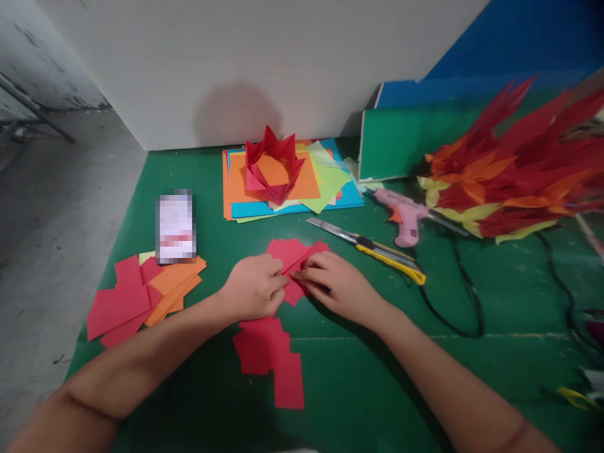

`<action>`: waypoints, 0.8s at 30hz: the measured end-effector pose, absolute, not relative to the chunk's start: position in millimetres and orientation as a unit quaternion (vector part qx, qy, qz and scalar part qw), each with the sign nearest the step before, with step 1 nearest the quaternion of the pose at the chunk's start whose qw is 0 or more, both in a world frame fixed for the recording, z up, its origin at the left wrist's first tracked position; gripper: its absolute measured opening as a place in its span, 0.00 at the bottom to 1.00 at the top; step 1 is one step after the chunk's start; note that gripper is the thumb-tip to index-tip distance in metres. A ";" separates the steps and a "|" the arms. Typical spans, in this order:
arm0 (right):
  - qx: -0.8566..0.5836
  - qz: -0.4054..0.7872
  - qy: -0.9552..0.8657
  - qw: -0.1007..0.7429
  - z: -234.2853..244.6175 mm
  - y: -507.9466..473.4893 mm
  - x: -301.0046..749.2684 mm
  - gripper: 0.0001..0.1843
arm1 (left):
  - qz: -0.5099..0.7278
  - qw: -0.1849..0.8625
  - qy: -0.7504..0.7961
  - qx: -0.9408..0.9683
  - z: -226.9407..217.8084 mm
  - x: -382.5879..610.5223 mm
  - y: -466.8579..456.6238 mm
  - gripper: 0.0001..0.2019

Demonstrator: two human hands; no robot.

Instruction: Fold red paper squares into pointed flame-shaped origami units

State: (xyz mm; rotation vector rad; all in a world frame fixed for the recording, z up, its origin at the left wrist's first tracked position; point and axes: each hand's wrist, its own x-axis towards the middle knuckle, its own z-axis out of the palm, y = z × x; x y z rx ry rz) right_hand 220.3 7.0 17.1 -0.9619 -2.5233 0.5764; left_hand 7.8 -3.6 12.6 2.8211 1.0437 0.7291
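Both hands meet over a small pile of red paper pieces [285, 250] in the middle of the green table. My left hand [255, 286] has its fingers curled in on a red piece of paper [304, 257]. From the other side my right hand [337, 283] pinches the same piece, which looks partly folded. Its lower edge is hidden by the fingers. Just below lie more red paper pieces [264, 346], overlapping and flat. Behind the hands, a ring of folded red paper points [271, 170] stands on a stack of coloured sheets [311, 176].
At left, a phone [175, 226] rests by red cards [125, 299] and orange cards [177, 283]. A box cutter [368, 248] with its blade out lies right of the hands. Beyond are a pink glue gun [401, 214] with a cord and a red-orange paper bundle [509, 170].
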 end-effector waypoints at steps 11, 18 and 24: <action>-0.322 0.195 -0.906 0.193 16.6 7.8 223.7 0.13 | 0.261 0.075 0.363 0.891 7.6 7.6 -2.2 0.13; -0.295 0.153 -0.923 0.194 14.7 8.8 224.5 0.14 | 0.254 0.102 0.398 0.876 5.0 7.8 -2.0 0.13; -0.300 0.095 -0.928 0.200 18.1 11.7 228.2 0.17 | 0.254 0.103 0.384 0.882 3.8 7.7 -1.8 0.13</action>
